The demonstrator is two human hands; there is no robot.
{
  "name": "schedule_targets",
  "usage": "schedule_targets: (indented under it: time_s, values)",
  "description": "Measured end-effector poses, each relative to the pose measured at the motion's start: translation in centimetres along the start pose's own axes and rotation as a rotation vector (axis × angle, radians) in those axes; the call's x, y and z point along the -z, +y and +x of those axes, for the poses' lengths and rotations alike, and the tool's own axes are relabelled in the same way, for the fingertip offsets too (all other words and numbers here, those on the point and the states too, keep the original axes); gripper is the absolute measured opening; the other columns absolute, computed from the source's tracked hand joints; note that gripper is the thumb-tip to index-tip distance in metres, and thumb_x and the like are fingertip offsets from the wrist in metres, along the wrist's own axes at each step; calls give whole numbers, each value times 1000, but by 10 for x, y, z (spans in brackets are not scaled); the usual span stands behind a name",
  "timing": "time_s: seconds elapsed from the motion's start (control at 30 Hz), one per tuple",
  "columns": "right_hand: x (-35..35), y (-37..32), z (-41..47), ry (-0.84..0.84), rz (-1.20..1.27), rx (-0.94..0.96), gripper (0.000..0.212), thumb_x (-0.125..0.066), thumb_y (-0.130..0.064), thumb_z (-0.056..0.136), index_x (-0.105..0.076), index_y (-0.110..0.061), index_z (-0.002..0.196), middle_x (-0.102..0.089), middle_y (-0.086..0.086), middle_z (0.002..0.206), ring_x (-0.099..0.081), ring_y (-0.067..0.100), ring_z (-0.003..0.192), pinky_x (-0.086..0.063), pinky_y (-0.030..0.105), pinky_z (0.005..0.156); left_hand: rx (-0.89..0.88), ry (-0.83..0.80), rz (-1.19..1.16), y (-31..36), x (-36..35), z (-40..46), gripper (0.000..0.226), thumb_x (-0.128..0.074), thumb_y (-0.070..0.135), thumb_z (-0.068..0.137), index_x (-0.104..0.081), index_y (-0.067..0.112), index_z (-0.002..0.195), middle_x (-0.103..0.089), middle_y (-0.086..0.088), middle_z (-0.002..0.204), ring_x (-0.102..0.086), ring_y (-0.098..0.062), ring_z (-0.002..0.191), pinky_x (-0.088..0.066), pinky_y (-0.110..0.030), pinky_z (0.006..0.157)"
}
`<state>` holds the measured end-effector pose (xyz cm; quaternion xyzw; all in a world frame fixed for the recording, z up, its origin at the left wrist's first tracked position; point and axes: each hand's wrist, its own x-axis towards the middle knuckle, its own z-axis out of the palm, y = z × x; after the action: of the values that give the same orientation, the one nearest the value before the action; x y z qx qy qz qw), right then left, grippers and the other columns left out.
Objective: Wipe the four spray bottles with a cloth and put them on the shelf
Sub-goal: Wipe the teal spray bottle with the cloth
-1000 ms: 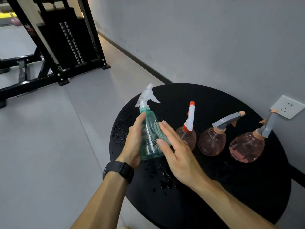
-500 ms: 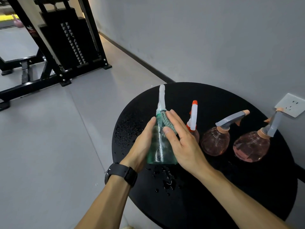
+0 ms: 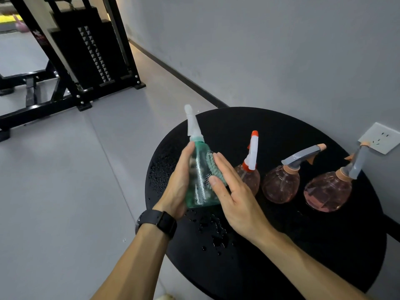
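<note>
My left hand (image 3: 178, 184) grips a green translucent spray bottle (image 3: 200, 182) with a white nozzle, lifted and tilted a little left over the round black table (image 3: 281, 256). My right hand (image 3: 236, 195) presses a green knitted cloth (image 3: 213, 166) flat against the bottle's right side, fingers stretched out. Three pink round spray bottles stand on the table to the right: one with a white and orange nozzle (image 3: 249, 176), a middle one with a grey trigger (image 3: 281, 185), and a far right one (image 3: 328, 191).
Water drops lie on the table at its left edge (image 3: 160, 172) and under the green bottle (image 3: 214, 230). A grey wall with a white socket (image 3: 379, 137) is right behind the table. A black gym machine (image 3: 82, 53) stands on the grey floor at far left.
The green bottle has turned in my left hand and tilted, its nozzle now leaning left. My right hand with the cloth has slid down along the bottle's side.
</note>
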<state>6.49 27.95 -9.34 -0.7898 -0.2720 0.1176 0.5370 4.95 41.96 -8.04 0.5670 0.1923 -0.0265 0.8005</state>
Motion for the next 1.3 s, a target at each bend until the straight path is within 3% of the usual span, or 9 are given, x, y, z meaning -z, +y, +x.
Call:
schedule_targets:
  time_s: [0.3,0.53,0.67,0.77,0.93,1.03,1.1,1.2,1.3]
  values:
    - [1,3,-9,-16,-3,3,51,-40,-34,101,-19,-37,147,-17,-20,158,-11,-19,138,-12,-1,106,-28,84,4,-1,5,7,68,-59,67,83,-70,5,108,-67,-16,98,-63,-30,82,-53,-40,72]
    - [10,-4,3,56,-30,6,49,-41,-29,102,-28,-29,149,-18,-21,155,-6,-35,124,-5,-11,94,-14,118,191,-5,-6,-2,60,-47,71,87,-79,21,88,-78,-6,92,-75,-27,86,-58,-48,90]
    - [15,-4,9,85,-33,-6,49,-40,-32,102,-27,-33,149,-17,-28,150,-6,-38,120,-5,-12,91,9,65,215,-4,-14,-4,70,-41,75,85,-75,15,102,-77,-12,99,-73,-34,96,-54,-55,96]
    - [18,-4,15,114,29,-22,48,-42,-32,102,-29,-35,148,-23,-26,152,-14,-33,124,-14,-6,100,33,22,222,-4,-16,-2,77,-41,78,84,-73,11,105,-75,-14,96,-72,-32,88,-52,-59,97]
    - [16,-8,15,112,58,-45,48,-42,-32,101,-29,-35,148,-27,-19,155,-21,-14,137,-22,19,117,44,24,173,-7,-17,-2,70,-57,76,75,-75,16,107,-75,-15,107,-70,-38,103,-51,-59,98]
    - [16,-11,9,72,43,-49,48,-41,-32,102,-27,-37,148,-24,-23,153,-12,-36,121,-17,-6,100,-15,102,107,-6,-16,-3,55,-62,67,79,-77,19,103,-76,-12,103,-73,-31,93,-53,-58,95]
    - [14,-12,4,44,34,-44,48,-40,-31,102,-26,-35,148,-24,-24,152,-6,-42,113,-13,-12,92,-68,166,78,-3,-13,-2,45,-60,62,85,-80,22,90,-77,-10,92,-72,-27,80,-56,-55,92]
    - [9,-9,-3,7,64,-30,49,-41,-33,101,-24,-38,147,-22,-23,155,-12,-26,132,-14,8,114,-113,227,72,0,-7,0,46,-58,61,88,-80,22,79,-76,-8,83,-71,-27,74,-57,-52,89]
    - [8,-7,-5,-6,56,-33,49,-42,-34,101,-21,-41,145,-20,-24,155,-12,-21,136,-13,4,111,-106,267,51,0,-2,1,62,-64,71,75,-76,16,101,-77,-11,97,-73,-31,85,-55,-58,92]
